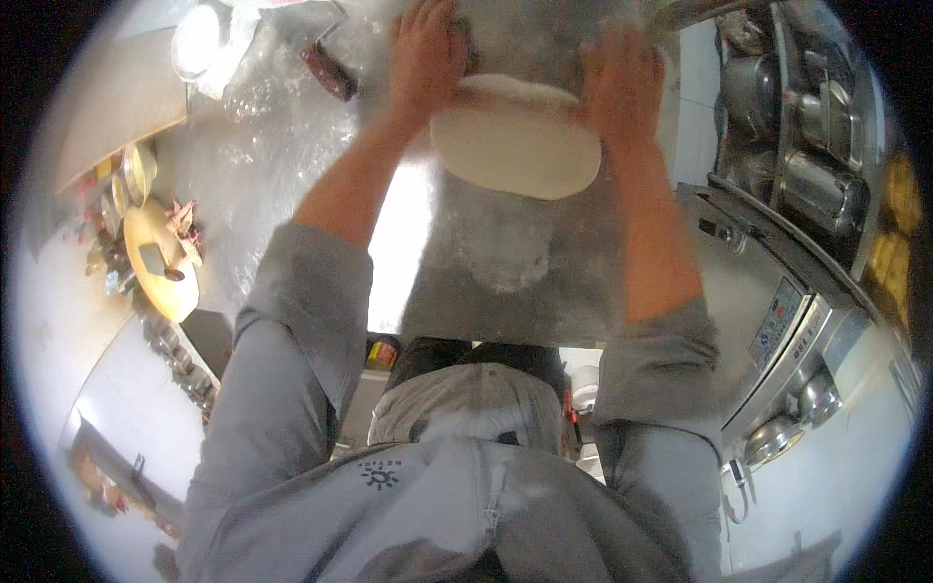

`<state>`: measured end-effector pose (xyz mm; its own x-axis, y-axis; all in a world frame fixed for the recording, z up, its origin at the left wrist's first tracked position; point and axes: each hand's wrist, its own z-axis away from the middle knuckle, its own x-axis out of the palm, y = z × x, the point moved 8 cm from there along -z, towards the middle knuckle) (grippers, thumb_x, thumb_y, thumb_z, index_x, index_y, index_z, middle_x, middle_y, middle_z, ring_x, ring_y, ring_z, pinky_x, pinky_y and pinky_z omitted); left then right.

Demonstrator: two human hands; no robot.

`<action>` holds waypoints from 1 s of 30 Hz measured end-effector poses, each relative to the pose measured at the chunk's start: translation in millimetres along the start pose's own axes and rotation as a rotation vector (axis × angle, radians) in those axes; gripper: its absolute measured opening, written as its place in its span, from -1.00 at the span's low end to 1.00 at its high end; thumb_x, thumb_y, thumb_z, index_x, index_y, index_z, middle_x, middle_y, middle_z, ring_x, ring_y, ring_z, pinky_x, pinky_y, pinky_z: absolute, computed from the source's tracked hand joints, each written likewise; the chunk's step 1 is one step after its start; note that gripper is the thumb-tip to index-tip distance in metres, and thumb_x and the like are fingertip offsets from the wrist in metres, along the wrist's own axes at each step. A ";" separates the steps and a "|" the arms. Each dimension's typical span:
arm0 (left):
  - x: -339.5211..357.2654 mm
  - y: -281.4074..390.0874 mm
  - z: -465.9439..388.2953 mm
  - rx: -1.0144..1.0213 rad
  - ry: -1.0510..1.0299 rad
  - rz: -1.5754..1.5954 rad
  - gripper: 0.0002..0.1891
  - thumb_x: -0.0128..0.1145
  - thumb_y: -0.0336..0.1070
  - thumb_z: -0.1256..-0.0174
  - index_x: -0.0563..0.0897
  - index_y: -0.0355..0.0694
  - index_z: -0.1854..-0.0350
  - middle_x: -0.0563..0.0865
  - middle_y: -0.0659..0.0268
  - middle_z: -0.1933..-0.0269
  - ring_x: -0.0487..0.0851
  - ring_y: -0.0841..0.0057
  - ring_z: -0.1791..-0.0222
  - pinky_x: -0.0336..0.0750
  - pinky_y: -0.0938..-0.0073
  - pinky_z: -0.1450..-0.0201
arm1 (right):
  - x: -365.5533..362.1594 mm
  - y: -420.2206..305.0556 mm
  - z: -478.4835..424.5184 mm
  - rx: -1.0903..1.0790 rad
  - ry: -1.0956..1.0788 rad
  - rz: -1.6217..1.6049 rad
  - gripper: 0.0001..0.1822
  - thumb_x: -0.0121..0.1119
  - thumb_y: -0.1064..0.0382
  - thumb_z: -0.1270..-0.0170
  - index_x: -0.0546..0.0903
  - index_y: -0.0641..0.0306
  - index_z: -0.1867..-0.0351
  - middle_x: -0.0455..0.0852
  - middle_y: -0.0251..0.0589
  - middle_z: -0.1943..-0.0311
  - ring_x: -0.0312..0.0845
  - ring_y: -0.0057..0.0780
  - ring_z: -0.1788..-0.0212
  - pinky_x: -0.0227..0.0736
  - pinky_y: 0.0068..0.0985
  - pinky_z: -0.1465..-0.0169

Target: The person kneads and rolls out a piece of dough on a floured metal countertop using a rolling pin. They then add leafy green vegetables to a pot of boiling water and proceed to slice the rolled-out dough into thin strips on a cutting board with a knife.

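Note:
A flat oval sheet of pale dough (pixel 517 157) lies on the grey metal worktop (pixel 437 306) before me. My left hand (pixel 430 58) is at its far left edge, palm down, with the fingers pointing away from me. At the far right edge is my right hand (pixel 623 80), blurred by motion. A faint brownish band crosses the dough's far part between my wrists, perhaps a rolling pin, but too blurred to settle. What lies under my palms is hidden. Closer to me, a floury patch (pixel 510 262) marks the worktop.
A tool with a reddish-brown handle (pixel 328 71) lies left of my left hand. Farther left are a white bowl (pixel 197 44) and a yellowish board (pixel 175 291) bearing a cleaver (pixel 154 259). Metal pans (pixel 824 189) stand on the right, near a steel cabinet (pixel 743 270).

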<state>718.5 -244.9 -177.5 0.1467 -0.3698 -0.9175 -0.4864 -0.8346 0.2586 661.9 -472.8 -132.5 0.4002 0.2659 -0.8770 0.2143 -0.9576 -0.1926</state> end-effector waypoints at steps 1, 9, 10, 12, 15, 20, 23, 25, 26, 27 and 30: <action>-3.0 0.9 -14.2 -0.005 0.008 0.085 -0.53 0.12 -0.32 -0.34 0.56 -0.30 -0.30 0.64 0.00 -0.25 0.54 -0.03 -0.32 0.33 -0.08 -0.45 | -4.1 2.3 -1.4 0.022 -0.047 -0.053 -0.45 0.16 0.04 -0.50 0.49 0.29 -0.38 0.59 0.03 -0.31 0.49 0.06 -0.34 0.22 0.09 -0.48; -17.1 75.2 63.1 -0.178 -0.344 0.195 -0.41 0.36 -0.26 -0.21 0.59 -0.17 -0.34 0.65 0.01 -0.30 0.59 0.08 -0.31 0.50 -0.04 -0.34 | -47.4 -42.8 139.1 -0.041 -0.231 -0.133 -0.58 0.28 0.16 -0.36 0.61 0.21 -0.20 0.62 -0.03 -0.22 0.50 -0.02 -0.30 0.33 0.03 -0.36; -11.7 68.7 62.8 -0.213 -0.393 0.110 -0.46 0.42 -0.19 -0.17 0.69 -0.22 -0.23 0.71 -0.04 -0.24 0.66 0.12 -0.26 0.54 0.01 -0.28 | -62.2 -50.1 135.7 -0.030 -0.224 -0.138 -0.66 0.24 0.17 -0.37 0.63 0.20 -0.12 0.66 -0.04 -0.15 0.54 -0.03 -0.25 0.39 0.00 -0.29; 24.6 39.4 57.2 -0.241 -0.657 0.226 -0.57 0.41 -0.21 -0.18 0.75 -0.25 -0.10 0.79 -0.05 -0.04 0.75 0.09 -0.07 0.59 0.05 -0.20 | -73.9 -57.0 138.7 -0.011 -0.291 -0.144 -0.76 0.20 0.21 -0.40 0.67 0.19 -0.02 0.70 -0.06 -0.07 0.59 -0.04 -0.17 0.47 -0.03 -0.18; 24.9 18.6 86.1 -0.406 -0.741 0.507 -0.64 0.42 -0.18 -0.20 0.81 -0.27 0.01 0.85 0.01 0.18 0.81 0.14 0.16 0.63 0.07 -0.03 | -68.7 -65.8 178.3 0.051 -0.494 -0.200 -0.80 0.18 0.25 -0.41 0.69 0.18 0.01 0.71 -0.06 -0.03 0.63 -0.06 -0.06 0.51 -0.02 -0.06; -13.1 46.8 190.2 -0.578 -0.663 0.666 -0.61 0.32 -0.24 -0.28 0.75 -0.34 -0.09 0.86 0.06 0.12 0.82 0.16 0.13 0.64 0.12 -0.08 | -101.0 -102.0 241.8 0.125 -0.488 -0.373 -0.79 0.25 0.28 -0.43 0.71 0.30 0.00 0.75 0.04 0.11 0.65 0.02 -0.03 0.47 -0.06 -0.14; -39.6 45.4 225.0 -0.464 -0.500 0.455 -0.56 0.24 -0.30 -0.34 0.67 -0.34 -0.24 0.75 -0.02 -0.17 0.68 0.04 -0.23 0.52 0.10 -0.30 | -103.3 -111.3 261.0 0.104 -0.398 -0.234 -0.75 0.20 0.27 -0.42 0.68 0.20 -0.07 0.71 -0.06 -0.08 0.62 0.00 -0.10 0.50 -0.04 -0.17; -55.5 50.1 245.2 -0.403 -0.264 0.322 -0.58 0.17 -0.37 -0.34 0.67 -0.30 -0.25 0.71 -0.01 -0.25 0.61 0.03 -0.32 0.41 0.04 -0.42 | -106.1 -111.5 260.2 0.168 -0.439 -0.259 -0.67 0.21 0.24 -0.43 0.63 0.22 -0.17 0.67 -0.04 -0.16 0.57 0.02 -0.21 0.45 0.00 -0.25; -60.1 52.9 251.6 -0.374 -0.147 0.255 -0.58 0.14 -0.40 -0.34 0.67 -0.28 -0.25 0.68 -0.01 -0.29 0.57 0.03 -0.37 0.36 0.01 -0.47 | -107.0 -110.7 257.6 0.198 -0.462 -0.272 -0.63 0.21 0.22 -0.43 0.61 0.23 -0.22 0.66 -0.03 -0.20 0.55 0.04 -0.26 0.42 0.02 -0.29; -56.5 58.5 253.9 -0.395 -0.127 0.190 -0.59 0.13 -0.42 -0.34 0.68 -0.27 -0.23 0.67 0.01 -0.32 0.55 0.06 -0.40 0.30 -0.01 -0.51 | -109.0 -110.9 254.5 0.194 -0.440 -0.194 -0.58 0.21 0.19 -0.43 0.57 0.25 -0.26 0.63 -0.01 -0.25 0.51 0.04 -0.31 0.38 0.05 -0.33; -43.3 63.2 230.1 -0.369 -0.064 0.074 -0.58 0.10 -0.48 -0.29 0.68 -0.22 -0.21 0.62 0.08 -0.38 0.49 0.10 -0.45 0.20 -0.03 -0.58 | -87.3 -98.6 237.7 0.172 -0.343 0.004 -0.46 0.20 0.10 -0.46 0.48 0.29 -0.37 0.53 0.02 -0.38 0.37 0.06 -0.46 0.23 0.13 -0.46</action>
<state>483.2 -187.7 -191.0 0.0629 -0.4178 -0.9064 -0.1489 -0.9019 0.4054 394.1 -427.9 -141.6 0.0735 0.2375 -0.9686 0.0492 -0.9709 -0.2343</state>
